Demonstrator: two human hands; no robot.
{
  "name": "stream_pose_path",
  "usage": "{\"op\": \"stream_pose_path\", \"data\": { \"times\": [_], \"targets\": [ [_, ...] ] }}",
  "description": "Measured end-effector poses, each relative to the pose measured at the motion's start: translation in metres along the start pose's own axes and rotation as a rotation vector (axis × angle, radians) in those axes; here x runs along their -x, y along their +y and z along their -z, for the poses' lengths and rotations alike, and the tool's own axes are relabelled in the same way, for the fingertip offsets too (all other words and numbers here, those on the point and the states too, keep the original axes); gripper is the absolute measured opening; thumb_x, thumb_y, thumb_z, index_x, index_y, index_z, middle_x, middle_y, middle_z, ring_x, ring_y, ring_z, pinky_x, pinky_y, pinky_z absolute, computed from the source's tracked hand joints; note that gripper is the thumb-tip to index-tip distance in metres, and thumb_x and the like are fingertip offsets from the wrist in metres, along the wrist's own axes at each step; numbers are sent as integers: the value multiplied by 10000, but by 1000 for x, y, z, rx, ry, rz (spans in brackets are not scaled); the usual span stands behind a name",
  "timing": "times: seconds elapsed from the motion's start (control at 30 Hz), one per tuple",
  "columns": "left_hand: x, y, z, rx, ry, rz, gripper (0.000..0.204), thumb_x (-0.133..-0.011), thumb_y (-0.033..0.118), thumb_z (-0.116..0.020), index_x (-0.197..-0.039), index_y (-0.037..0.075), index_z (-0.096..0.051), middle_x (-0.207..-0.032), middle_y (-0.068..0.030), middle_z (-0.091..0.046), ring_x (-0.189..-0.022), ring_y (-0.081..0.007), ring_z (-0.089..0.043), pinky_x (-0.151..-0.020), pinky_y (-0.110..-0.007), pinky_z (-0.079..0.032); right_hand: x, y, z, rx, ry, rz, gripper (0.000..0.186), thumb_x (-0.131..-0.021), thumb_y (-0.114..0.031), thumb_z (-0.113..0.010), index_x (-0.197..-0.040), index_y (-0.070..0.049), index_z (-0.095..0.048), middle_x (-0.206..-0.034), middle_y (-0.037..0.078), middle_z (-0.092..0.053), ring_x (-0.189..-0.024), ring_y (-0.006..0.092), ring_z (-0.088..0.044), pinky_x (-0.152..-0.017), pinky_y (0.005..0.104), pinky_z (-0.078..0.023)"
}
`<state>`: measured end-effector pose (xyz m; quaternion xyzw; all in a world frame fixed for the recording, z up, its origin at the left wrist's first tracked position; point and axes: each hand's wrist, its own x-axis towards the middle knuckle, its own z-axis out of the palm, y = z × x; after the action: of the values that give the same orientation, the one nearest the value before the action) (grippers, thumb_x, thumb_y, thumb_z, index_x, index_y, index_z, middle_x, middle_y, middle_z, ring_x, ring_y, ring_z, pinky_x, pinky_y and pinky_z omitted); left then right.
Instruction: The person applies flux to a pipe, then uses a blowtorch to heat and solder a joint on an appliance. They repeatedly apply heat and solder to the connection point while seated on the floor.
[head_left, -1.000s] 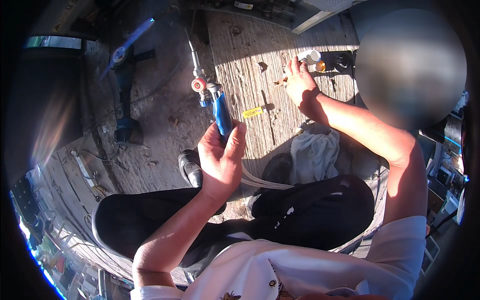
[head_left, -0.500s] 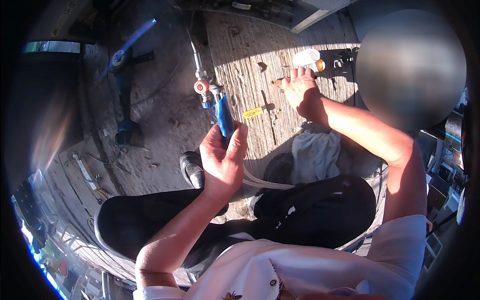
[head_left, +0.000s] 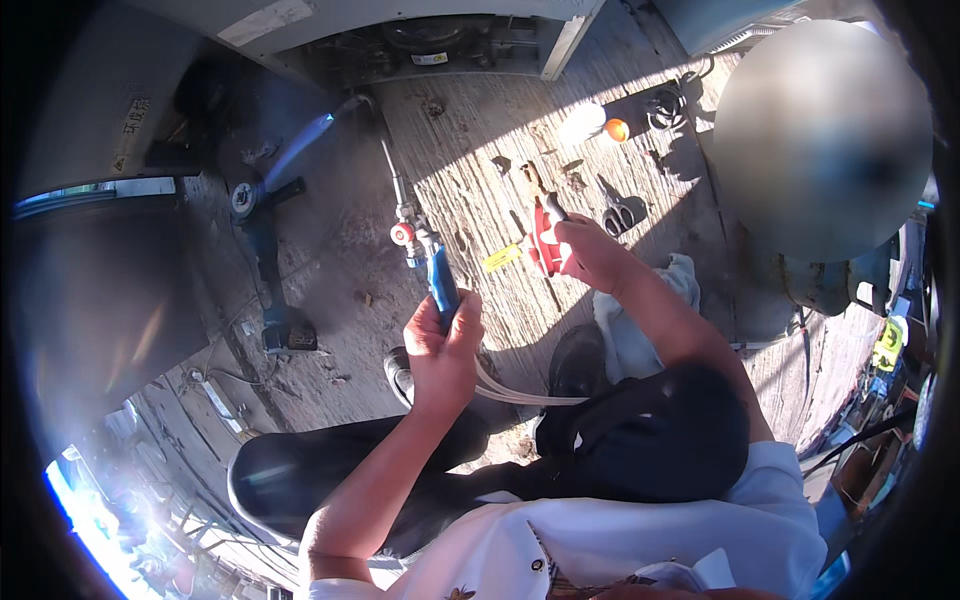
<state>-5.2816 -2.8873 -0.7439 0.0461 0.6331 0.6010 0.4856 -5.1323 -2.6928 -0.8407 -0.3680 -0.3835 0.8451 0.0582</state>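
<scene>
My left hand (head_left: 443, 340) is wrapped round the blue handle of a gas torch (head_left: 438, 275). The torch has a red valve knob and a long thin metal tube curving left at its far end. A blue flame (head_left: 300, 148) streams from that end, down and to the left. Pale hoses (head_left: 520, 397) trail behind the handle. My right hand (head_left: 592, 252) is closed on red-handled pliers (head_left: 545, 238), jaws pointing away from me. A small copper-coloured piece (head_left: 529, 174) shows at the jaws. Just left of the pliers lies a small yellow item (head_left: 503, 257).
Scissors (head_left: 620, 213) and a white bottle (head_left: 583, 122) with an orange cap lie on the worn wooden floor. A cordless angle grinder (head_left: 262, 240) is at left, near the flame. A white cloth (head_left: 650, 325) rests by my shoe (head_left: 578, 362). A metal cabinet (head_left: 400, 60) borders the far side.
My right hand has come back toward me from beside the white bottle, with the pliers now visible in it. The torch stays in my left hand. The view has shifted.
</scene>
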Motion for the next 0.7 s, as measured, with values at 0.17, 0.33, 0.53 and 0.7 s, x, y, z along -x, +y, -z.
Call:
{"op": "stream_pose_path", "data": {
  "times": [0.17, 0.33, 0.53, 0.7],
  "targets": [
    [-1, -21, -3, -2, -94, 86, 159, -994, 179, -699, -970, 44, -619, -721, 80, -522, -620, -9, -430, -550, -209, -330, 6, -9, -24, -214, -50, -50, 334, -994, -230, -506, -1249, -32, -590, -1104, 93, -648, -929, 199, -659, -829, 368, -540],
    [-4, -28, -10, -64, -83, 79, 146, -999, 167, -684, -976, 42, -612, -716, 78, -514, -612, -12, -431, -543, -213, -324, 17, -21, -18, -659, -460, -115, 483, -967, -240, -509, -1376, 18, -522, -1165, 143, -635, -970, 279, -652, -893, 481, -535],
    [-7, -31, -15, 9, -99, 39, 118, -998, 145, -674, -964, 48, -615, -717, 81, -515, -608, -11, -425, -535, -214, -318, 28, -20, -10, -746, -493, -133, 475, -956, -214, -458, -1355, 35, -527, -1157, 160, -639, -1005, 297, -640, -903, 487, -526],
    [-5, -33, -12, -32, -112, 54, 115, -1001, 143, -665, -958, 48, -615, -712, 85, -511, -610, -9, -426, -535, -217, -319, 30, -22, -14, -770, -446, -151, 397, -1031, -255, -450, -1304, 7, -568, -1131, 153, -659, -986, 302, -665, -864, 463, -551]
  ]
}}
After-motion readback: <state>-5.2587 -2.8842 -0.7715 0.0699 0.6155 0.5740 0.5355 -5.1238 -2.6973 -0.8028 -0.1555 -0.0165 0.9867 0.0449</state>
